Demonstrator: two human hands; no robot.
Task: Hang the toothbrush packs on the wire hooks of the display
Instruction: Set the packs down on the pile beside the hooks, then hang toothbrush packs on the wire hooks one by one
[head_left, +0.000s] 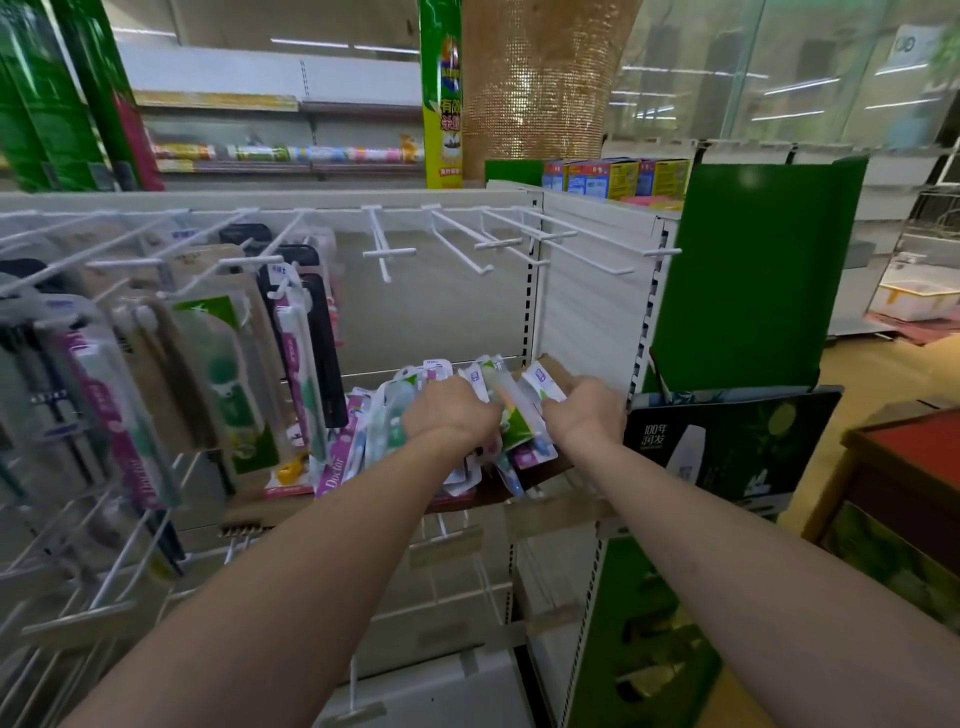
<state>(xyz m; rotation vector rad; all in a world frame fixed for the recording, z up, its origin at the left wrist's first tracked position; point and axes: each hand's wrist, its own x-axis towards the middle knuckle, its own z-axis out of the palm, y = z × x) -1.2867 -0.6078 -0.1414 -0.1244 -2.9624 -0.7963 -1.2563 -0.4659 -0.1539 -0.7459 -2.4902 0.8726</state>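
Both bare forearms fill the lower half of the frame, reaching up toward the centre, where the left hand (451, 410) and the right hand (586, 410) are sunk into a loose heap of clear-plastic and printed-card toothbrush packs (498, 415). That heap sits in a shallow brown cardboard tray (553, 370) resting on the display, just right of centre. Fingers of both hands curl down into the pile and are hidden behind the knuckles — they look closed around packs, but exactly which ones each hand has cannot be told.

Upper centre and upper right of the frame, several white wire hooks (387, 253) stick out bare from the pale back panel (441, 312). At left, hooks already carry hanging packs (218, 374) in green, purple and black.

Judging by look, each pack should be light and fairly stiff along its card back, with a glossy blister front that may slide against its neighbours. Holding one near the top edge, just beside the hang hole, would likely keep that hole free to thread onto a hook — pulling from the middle risks dragging several out together.
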